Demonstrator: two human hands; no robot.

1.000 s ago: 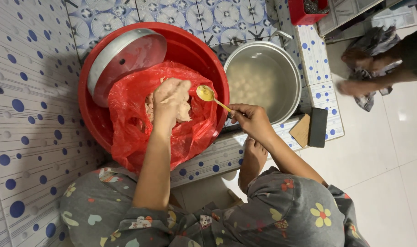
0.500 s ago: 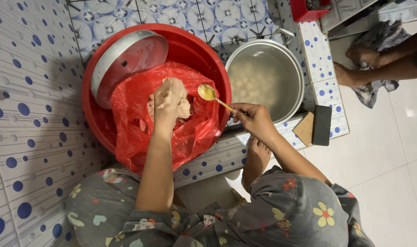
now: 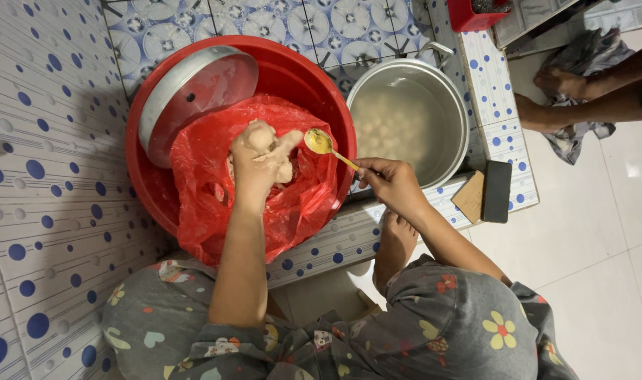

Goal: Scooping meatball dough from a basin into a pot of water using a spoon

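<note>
My left hand [image 3: 259, 163] is smeared with pale paste and squeezes a lump of it, a ball bulging out at the top of the fist. It hovers over a red plastic bag [image 3: 303, 204] of the same paste that lies inside a big red basin [image 3: 148, 179]. My right hand [image 3: 391, 184] holds a yellow spoon [image 3: 321, 143] by the handle, its bowl just right of the squeezed paste. Right of the basin stands a metal pot [image 3: 409, 119] of cloudy water with pale balls in it.
A round metal lid [image 3: 194, 91] leans in the basin's far left. A dark phone [image 3: 496, 191] and a brown card [image 3: 471, 197] lie on the dotted tile ledge. Another person's hands [image 3: 556, 95] handle grey cloth on the floor at upper right.
My left hand has squeezed more paste upward into a ball, and the spoon has stayed close beside it. The other person's hands have shifted on the cloth.
</note>
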